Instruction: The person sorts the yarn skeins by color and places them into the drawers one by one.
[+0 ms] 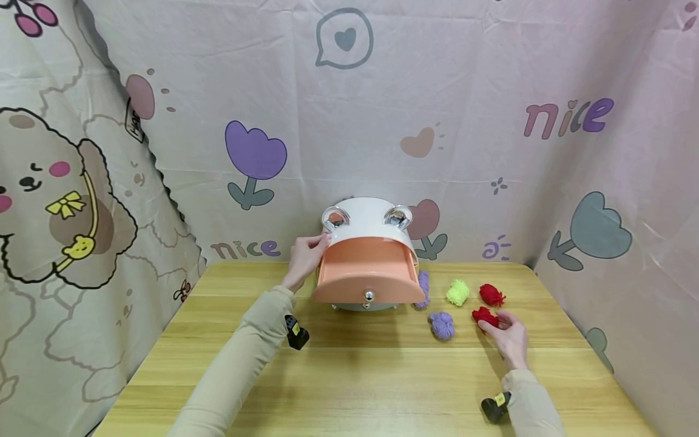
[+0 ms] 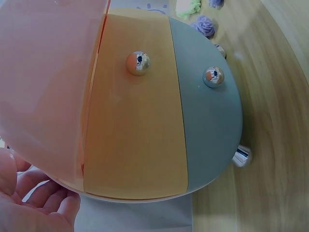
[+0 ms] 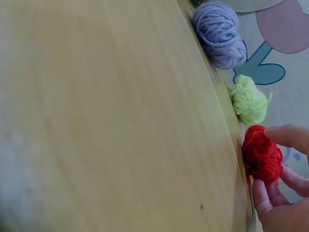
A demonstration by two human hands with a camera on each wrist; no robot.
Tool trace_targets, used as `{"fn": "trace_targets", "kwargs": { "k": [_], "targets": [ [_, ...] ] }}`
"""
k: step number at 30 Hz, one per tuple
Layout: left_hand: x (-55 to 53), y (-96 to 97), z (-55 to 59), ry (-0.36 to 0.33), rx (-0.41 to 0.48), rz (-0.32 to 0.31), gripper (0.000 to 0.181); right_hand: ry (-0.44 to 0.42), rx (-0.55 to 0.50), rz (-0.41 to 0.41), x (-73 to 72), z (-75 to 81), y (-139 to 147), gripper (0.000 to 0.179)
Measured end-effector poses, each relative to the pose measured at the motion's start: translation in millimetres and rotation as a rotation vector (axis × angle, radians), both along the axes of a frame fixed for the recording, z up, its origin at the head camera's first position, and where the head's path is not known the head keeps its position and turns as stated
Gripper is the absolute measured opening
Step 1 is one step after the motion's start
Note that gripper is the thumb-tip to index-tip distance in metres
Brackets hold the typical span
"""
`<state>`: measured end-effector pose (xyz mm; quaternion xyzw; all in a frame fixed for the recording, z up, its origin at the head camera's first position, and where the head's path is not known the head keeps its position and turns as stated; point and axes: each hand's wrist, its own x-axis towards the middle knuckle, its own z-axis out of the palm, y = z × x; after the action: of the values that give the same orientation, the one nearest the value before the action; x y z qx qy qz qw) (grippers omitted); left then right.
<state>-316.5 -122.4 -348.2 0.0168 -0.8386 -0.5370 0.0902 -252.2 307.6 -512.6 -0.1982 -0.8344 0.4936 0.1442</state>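
On your table [image 1: 349,382], a drawer cabinet [image 1: 364,220] stands far centre, five yarn bundles [image 1: 442,326] to its right.

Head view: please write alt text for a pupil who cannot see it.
A person's right hand holds a red yarn ball at a wooden table, near another red ball, a green ball and two purple bundles. Their left hand holds the side of a rounded cabinet whose peach drawer stands open.
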Motion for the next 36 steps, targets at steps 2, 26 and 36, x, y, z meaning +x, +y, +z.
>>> {"fn": "trace_targets", "kwargs": {
  "k": [2, 26, 36],
  "targets": [
    [-0.7, -0.3, -0.5, -0.003, 0.002, -0.002, 0.042, -0.009, -0.008, 0.007, 0.1, 0.6, -0.4, 0.057],
    [-1.8, -0.3, -0.5, -0.023, 0.000, -0.012, 0.043, -0.024, -0.021, 0.024, -1.8, 0.2, 1.4, 0.050],
    [-1.8, -1.4, -0.2, -0.030, 0.002, -0.015, 0.044, -0.003, -0.005, -0.017, -2.1, 0.9, 1.9, 0.044]
  ]
}}
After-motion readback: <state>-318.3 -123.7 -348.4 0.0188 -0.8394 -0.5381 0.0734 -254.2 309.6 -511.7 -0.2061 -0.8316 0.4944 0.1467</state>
